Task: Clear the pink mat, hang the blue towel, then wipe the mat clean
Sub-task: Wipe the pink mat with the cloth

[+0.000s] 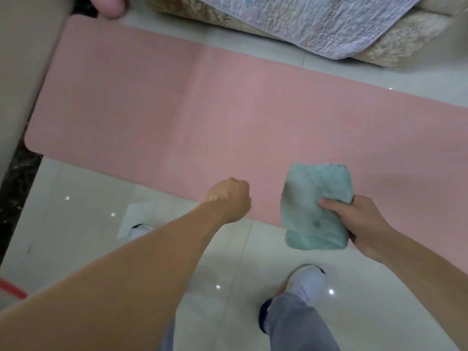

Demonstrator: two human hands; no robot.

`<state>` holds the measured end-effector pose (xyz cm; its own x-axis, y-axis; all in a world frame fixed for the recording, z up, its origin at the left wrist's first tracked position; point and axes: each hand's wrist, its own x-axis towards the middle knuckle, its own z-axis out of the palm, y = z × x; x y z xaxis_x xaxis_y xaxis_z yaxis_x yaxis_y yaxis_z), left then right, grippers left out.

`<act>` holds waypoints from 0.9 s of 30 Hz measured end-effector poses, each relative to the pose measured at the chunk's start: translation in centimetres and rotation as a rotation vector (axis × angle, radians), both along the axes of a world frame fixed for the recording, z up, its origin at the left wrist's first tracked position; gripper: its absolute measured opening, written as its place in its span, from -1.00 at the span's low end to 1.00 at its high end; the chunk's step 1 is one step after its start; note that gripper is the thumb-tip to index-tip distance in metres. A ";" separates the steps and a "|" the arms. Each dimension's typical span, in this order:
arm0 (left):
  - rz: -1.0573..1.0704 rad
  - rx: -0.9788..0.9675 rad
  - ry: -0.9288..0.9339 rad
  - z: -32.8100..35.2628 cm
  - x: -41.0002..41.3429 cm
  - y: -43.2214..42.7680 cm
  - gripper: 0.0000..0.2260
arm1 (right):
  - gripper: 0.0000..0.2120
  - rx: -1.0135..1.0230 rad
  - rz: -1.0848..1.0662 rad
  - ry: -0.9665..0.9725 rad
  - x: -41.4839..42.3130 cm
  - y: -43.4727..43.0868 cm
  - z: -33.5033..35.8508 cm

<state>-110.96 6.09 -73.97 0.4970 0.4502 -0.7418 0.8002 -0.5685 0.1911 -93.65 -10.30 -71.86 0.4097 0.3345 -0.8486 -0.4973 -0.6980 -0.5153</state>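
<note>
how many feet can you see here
2. One foot is below the right hand, which grips the green cloth; the other foot peeks out from behind the left forearm, mostly hidden.

Open room over pink mat (177, 110); sofa (410, 44) nr far edge.

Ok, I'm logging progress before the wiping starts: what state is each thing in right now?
mat: unrolled, flat on the floor.
cloth: folded, held over the mat's near edge.
right grip: holds the cloth, thumb on top.
left grip: curled in a fist, holding nothing.
quilt: draped over the cushion.
</note>
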 end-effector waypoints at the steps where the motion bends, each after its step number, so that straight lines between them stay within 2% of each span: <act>1: 0.009 -0.003 -0.018 0.0 0.6 -0.7 -0.75 | -0.88 0.022 -0.003 0.050 0.6 -0.3 0.0; 4: 0.035 -0.017 -0.062 -0.8 1.7 -2.5 -0.77 | -0.80 0.053 0.033 0.143 1.6 -1.3 -0.8; 8: -0.016 -0.029 -0.043 -3.9 0.8 -3.7 -0.78 | -0.74 0.037 0.030 0.157 0.6 -1.8 -4.2; 11: -0.037 -0.031 -0.016 -8.2 -0.4 -3.9 -0.77 | -0.79 0.016 0.001 0.101 -0.8 -2.0 -8.6; 16: -0.038 0.034 -0.078 -16.6 -1.2 -3.1 -0.78 | -0.77 0.032 0.036 0.095 -1.6 -0.6 -16.7; 18: -0.036 0.053 -0.125 -19.8 -0.6 -1.8 -0.77 | -0.76 0.049 0.105 0.066 -0.7 0.9 -19.8; 24: -0.038 0.245 -0.306 -28.7 4.3 4.8 -0.73 | -0.86 0.050 0.442 -0.270 4.6 8.1 -27.8; 27: -0.083 0.342 -0.398 -31.1 7.4 7.8 -0.70 | -0.83 0.031 0.675 -0.317 7.6 11.1 -29.4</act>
